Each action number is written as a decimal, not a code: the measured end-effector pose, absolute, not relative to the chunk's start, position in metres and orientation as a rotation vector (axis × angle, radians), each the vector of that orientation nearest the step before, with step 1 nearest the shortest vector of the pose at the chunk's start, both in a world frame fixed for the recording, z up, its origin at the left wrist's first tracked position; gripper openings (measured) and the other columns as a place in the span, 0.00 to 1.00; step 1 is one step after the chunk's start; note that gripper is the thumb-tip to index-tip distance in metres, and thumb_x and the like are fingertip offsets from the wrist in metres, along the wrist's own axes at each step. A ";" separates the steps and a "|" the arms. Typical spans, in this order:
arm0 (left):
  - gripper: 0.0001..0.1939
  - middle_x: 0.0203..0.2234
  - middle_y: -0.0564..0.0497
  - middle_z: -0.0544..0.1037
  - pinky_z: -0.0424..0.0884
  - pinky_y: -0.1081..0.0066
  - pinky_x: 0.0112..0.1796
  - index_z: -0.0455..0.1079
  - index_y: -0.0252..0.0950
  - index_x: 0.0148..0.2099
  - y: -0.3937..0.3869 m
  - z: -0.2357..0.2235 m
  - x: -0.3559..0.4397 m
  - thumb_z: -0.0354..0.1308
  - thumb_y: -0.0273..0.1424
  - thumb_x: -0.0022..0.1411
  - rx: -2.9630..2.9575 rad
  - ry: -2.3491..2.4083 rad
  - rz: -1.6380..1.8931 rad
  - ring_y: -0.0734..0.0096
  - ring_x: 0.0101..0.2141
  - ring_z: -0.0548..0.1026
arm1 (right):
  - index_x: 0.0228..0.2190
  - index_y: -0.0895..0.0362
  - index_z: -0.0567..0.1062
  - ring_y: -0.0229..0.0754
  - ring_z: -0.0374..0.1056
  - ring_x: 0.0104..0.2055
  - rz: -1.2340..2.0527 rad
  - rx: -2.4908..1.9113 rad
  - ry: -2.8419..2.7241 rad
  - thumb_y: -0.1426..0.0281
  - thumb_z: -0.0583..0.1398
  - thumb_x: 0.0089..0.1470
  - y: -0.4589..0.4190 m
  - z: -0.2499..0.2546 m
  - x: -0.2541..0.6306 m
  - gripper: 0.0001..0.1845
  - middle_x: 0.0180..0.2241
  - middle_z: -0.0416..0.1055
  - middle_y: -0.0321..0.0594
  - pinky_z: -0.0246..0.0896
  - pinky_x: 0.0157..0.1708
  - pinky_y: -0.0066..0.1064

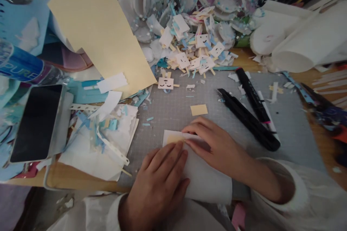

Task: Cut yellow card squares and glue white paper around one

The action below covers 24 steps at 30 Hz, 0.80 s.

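A sheet of white paper [207, 184] with a serrated top edge lies on the grey cutting mat [157, 115] in front of me. My left hand [159, 178] rests flat on its left part, fingers stretched toward the top. Beside those fingertips, a pale yellow patch [174, 138] shows at the sheet's upper left corner; whether it lies over or under the sheet I cannot tell. Thumb and forefinger of my right hand [217, 144] pinch the top edge of the white paper. Just above the hands lies a small yellow paper rectangle [198, 110].
On the right lie a black utility knife [249, 119], a black marker [253, 95] and scissors [322, 104]. Small paper figures with drawn faces [195, 52] pile up at the back. Leftward are a large yellow sheet [108, 39], paper scraps, a phone [38, 122] and a bottle [24, 63].
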<state>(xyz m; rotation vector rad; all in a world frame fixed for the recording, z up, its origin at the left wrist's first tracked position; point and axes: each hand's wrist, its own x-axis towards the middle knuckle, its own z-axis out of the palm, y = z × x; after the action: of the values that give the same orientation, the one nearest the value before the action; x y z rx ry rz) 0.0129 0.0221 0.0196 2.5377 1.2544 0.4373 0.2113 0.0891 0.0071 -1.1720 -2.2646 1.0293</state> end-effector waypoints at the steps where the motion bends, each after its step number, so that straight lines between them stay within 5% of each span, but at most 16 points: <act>1: 0.19 0.54 0.42 0.75 0.65 0.62 0.49 0.68 0.31 0.57 0.022 0.019 0.013 0.49 0.31 0.66 2.540 1.262 0.435 0.58 0.53 0.70 | 0.42 0.55 0.69 0.44 0.65 0.44 1.033 -1.175 -2.265 0.73 0.54 0.62 0.089 0.007 0.211 0.07 0.40 0.67 0.42 0.64 0.44 0.38; 13: 0.18 0.54 0.47 0.75 0.60 0.63 0.49 0.70 0.31 0.56 0.023 0.020 0.014 0.50 0.31 0.67 2.556 1.293 0.448 0.60 0.52 0.70 | 0.31 0.55 0.69 0.42 0.65 0.36 0.833 -1.372 -2.206 0.72 0.57 0.59 0.085 0.010 0.221 0.03 0.31 0.68 0.37 0.59 0.36 0.35; 24: 0.19 0.53 0.44 0.75 0.61 0.64 0.49 0.68 0.27 0.56 0.021 0.016 0.015 0.49 0.30 0.68 2.592 1.282 0.434 0.60 0.52 0.70 | 0.31 0.55 0.69 0.41 0.64 0.36 0.818 -1.377 -2.155 0.73 0.58 0.59 0.082 0.005 0.219 0.03 0.31 0.67 0.36 0.57 0.38 0.35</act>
<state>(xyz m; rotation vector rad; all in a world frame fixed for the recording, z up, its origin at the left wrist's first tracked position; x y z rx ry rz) 0.0151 0.0209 0.0157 2.5918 1.2820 0.4340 0.2188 0.0820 0.0047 -1.3766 -2.1546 0.8180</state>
